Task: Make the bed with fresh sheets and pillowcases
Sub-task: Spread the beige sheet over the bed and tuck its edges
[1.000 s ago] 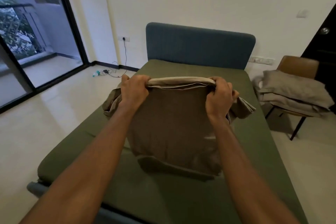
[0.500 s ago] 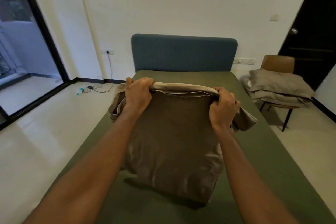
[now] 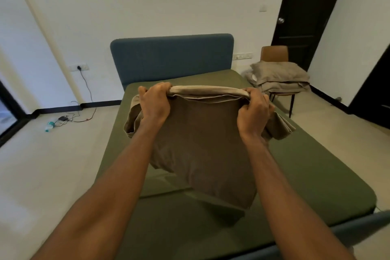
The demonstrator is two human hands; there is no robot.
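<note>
**Both hands hold the folded sheet above the mattress**

From my remote seat I see the two forearms reaching forward from the bottom of the view. The left hand point(image 3: 155, 104) is closed in a fist on the upper left corner of the folded brown sheet point(image 3: 202, 145), with the fingers curled over the top edge. The right hand point(image 3: 253, 112) is closed in the same way on the upper right corner. Between the two fists the top edge of the sheet is pulled straight, and I can see several layers of cloth there. Below the grip the sheet hangs down, and its lower corner is close to the mattress; I cannot tell if it touches. Loose folds stick out to the outer side of each fist.

Under the grip lies the green mattress point(image 3: 306, 171), with the blue bed frame point(image 3: 358, 226) at its near edge. Beyond the grip stands the blue headboard point(image 3: 172, 57) against the white wall. Far to the right of the right fist, a brown chair point(image 3: 274, 54) carries a pile of folded grey-beige linens point(image 3: 278, 77), near a dark door point(image 3: 304, 12). Far to the left of the left fist, a cable point(image 3: 86, 88) runs from a wall socket to the floor, and a small bottle point(image 3: 49, 125) lies there.
</note>
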